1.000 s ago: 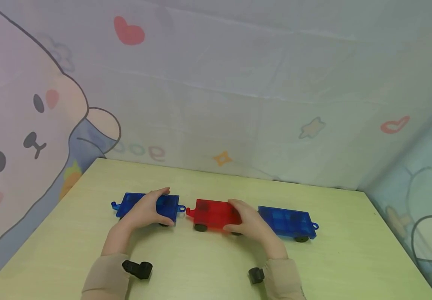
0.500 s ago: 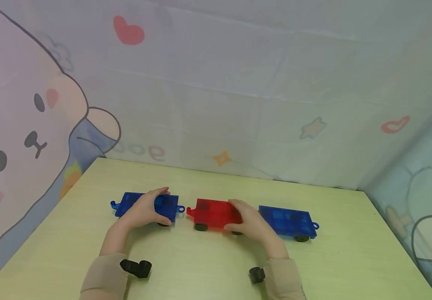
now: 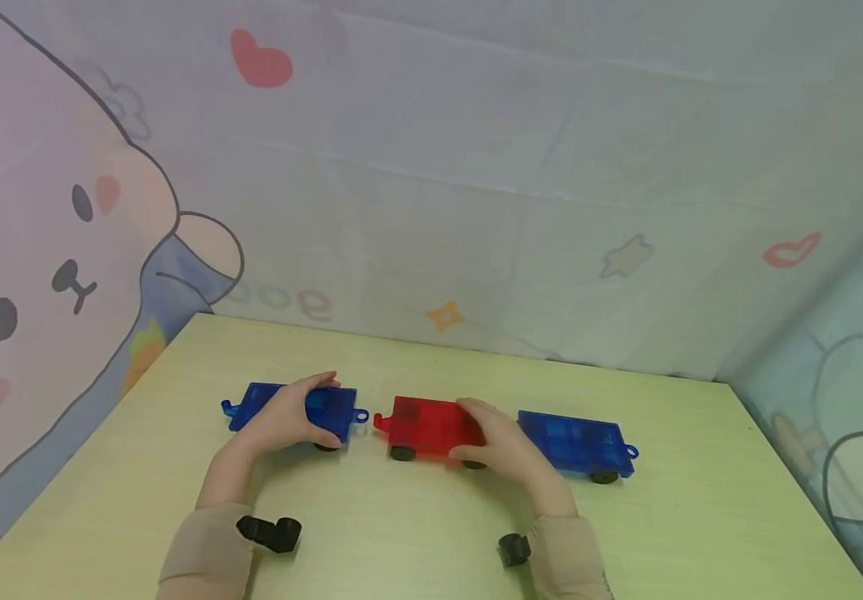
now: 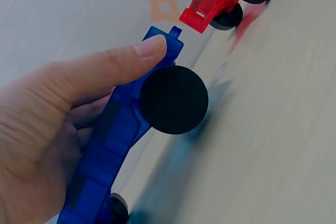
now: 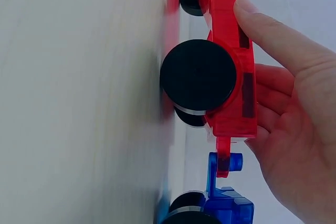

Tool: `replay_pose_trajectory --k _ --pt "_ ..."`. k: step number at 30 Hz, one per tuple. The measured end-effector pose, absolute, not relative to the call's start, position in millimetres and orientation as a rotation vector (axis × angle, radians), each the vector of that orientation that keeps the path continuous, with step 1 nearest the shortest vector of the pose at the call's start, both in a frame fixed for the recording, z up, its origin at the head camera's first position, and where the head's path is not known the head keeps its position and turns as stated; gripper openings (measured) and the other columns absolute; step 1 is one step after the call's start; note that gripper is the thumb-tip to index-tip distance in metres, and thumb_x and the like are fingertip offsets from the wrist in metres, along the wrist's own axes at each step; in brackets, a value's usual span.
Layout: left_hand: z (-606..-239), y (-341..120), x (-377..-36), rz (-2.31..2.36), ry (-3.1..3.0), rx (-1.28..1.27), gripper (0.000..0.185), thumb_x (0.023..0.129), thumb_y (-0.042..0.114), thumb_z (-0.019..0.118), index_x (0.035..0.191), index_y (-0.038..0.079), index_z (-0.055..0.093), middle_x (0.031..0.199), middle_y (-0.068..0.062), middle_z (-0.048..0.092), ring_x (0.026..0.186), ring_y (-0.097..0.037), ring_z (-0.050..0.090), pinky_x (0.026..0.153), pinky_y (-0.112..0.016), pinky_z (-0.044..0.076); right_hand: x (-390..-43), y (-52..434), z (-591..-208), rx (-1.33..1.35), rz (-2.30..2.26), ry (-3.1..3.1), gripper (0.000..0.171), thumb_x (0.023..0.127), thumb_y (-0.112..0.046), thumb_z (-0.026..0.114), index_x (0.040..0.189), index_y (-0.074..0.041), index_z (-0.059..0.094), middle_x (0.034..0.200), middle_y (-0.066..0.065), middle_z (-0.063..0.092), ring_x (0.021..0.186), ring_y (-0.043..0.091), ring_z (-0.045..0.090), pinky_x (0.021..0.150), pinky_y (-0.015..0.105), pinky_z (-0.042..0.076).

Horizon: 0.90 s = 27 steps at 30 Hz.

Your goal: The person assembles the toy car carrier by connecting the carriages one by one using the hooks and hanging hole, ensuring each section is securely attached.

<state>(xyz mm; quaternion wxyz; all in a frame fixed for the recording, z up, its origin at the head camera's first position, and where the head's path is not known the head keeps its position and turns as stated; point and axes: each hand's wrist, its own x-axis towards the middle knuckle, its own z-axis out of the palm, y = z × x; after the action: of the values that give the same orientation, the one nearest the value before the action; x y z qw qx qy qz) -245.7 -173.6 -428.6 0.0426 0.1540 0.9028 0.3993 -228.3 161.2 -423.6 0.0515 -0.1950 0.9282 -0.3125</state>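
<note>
My left hand (image 3: pixel 281 419) grips the blue toy train car (image 3: pixel 331 412) at the left, thumb on its near side and fingers over the far side. A ring sticks out of its right end and a hook out of its left. In the middle, my right hand (image 3: pixel 497 437) holds the red toy train car (image 3: pixel 427 427) near its right end. The red car's hook points at the blue ring, with a narrow gap between them. In the right wrist view, the red car's other end is linked to a second blue toy train car (image 5: pixel 231 208) by ring and hook.
The cars stand in a row across a pale yellow-green table (image 3: pixel 401 533). Behind the table's back edge hangs a printed cloth (image 3: pixel 431 183). A black wrist camera (image 3: pixel 274 534) is strapped to the left sleeve, another (image 3: pixel 514 550) to the right.
The left blue car has shifted very slightly left with my left hand, so its gap to the red hook is a touch wider. Both grips stay the same.
</note>
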Motion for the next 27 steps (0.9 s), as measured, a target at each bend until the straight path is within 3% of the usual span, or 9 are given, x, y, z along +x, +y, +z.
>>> replay_pose_trajectory --k 27 --pt "-427.4 -167.4 -243.3 1.288 2.721 0.525 0.098 0.071 0.034 0.085 0.149 0.007 0.032 0.145 -0.014 0.047 0.141 -0.040 0.030 0.109 -0.065 0.027 -227.9 162.3 -423.0 -0.589 -0.948 2.814 0.068 0.086 -0.028 0.073 0.144 -0.007 0.044 0.148 0.011 0.044 0.139 0.031 0.038 0.114 0.048 0.032"
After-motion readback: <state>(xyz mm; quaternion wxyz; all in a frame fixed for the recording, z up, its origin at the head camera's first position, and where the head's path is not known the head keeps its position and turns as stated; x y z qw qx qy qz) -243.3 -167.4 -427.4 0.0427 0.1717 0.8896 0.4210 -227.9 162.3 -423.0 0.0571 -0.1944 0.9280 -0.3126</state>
